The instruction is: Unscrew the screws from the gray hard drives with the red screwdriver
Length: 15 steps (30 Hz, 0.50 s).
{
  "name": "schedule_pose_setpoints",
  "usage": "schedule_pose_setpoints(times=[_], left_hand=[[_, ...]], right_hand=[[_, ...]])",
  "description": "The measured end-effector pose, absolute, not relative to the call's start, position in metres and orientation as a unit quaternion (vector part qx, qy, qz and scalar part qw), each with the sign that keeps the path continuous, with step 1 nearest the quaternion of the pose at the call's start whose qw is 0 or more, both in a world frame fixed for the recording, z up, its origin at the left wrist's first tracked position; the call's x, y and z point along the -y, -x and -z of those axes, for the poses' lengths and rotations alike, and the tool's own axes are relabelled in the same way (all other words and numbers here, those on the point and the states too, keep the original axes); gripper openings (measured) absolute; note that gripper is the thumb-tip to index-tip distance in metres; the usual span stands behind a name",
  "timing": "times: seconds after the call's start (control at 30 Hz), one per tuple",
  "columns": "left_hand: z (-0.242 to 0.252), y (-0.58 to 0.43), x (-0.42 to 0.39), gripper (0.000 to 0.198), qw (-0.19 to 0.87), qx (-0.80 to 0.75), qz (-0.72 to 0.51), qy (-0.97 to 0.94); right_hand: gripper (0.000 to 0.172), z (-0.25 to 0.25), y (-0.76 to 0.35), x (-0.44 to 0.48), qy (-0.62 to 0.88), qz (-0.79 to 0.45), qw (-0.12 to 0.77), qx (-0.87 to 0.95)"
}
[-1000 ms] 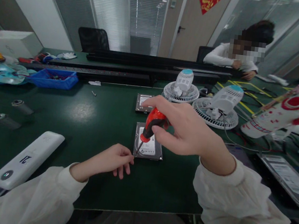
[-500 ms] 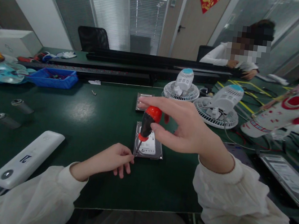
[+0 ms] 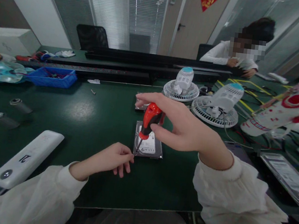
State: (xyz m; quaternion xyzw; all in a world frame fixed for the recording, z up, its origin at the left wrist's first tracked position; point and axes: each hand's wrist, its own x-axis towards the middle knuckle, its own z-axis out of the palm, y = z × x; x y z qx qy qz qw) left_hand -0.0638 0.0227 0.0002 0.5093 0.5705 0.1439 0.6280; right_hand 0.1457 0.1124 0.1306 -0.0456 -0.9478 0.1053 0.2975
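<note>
A hard drive (image 3: 149, 146) lies flat on the green table (image 3: 88, 119). My right hand (image 3: 182, 128) grips a red and black screwdriver (image 3: 148, 121) by the handle, its tip down at the drive's near left corner. My left hand (image 3: 113, 158) rests on the table with fingertips pinched at that same corner, beside the screwdriver tip. A second hard drive (image 3: 140, 106) lies farther back, partly hidden behind my right hand.
Two white fans (image 3: 182, 85) (image 3: 220, 104) lie face down to the right. A white device marked 21 (image 3: 25, 158) sits at the near left, two metal cylinders (image 3: 12, 111) beyond it, a blue bin (image 3: 52, 76) farther back. Another person (image 3: 238, 52) sits across the table.
My right hand has turned the screwdriver handle between its fingers, staying over the drive's corner. My left hand has kept still.
</note>
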Motion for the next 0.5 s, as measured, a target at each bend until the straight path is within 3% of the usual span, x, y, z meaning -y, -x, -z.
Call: schedule_pose_setpoints(times=[0.2,0.4,0.5], left_hand=[[0.0018,0.0655,-0.0234,0.027,0.627,-0.568,-0.144,-0.514],[0.0033,0.0655,-0.0227,0.026,0.63,-0.569,-0.145,-0.509],[0.0025,0.065,-0.0225,0.026,0.628,-0.57,-0.143,-0.51]], right_hand=[[0.041,-0.1335,-0.1466,-0.1091,0.142,-0.055,0.281,0.948],[0.041,-0.1337,-0.1471,-0.1092,0.1,-0.124,0.266,0.951],[0.034,-0.1315,-0.1444,-0.1087,0.104,-0.09,0.291,0.947]])
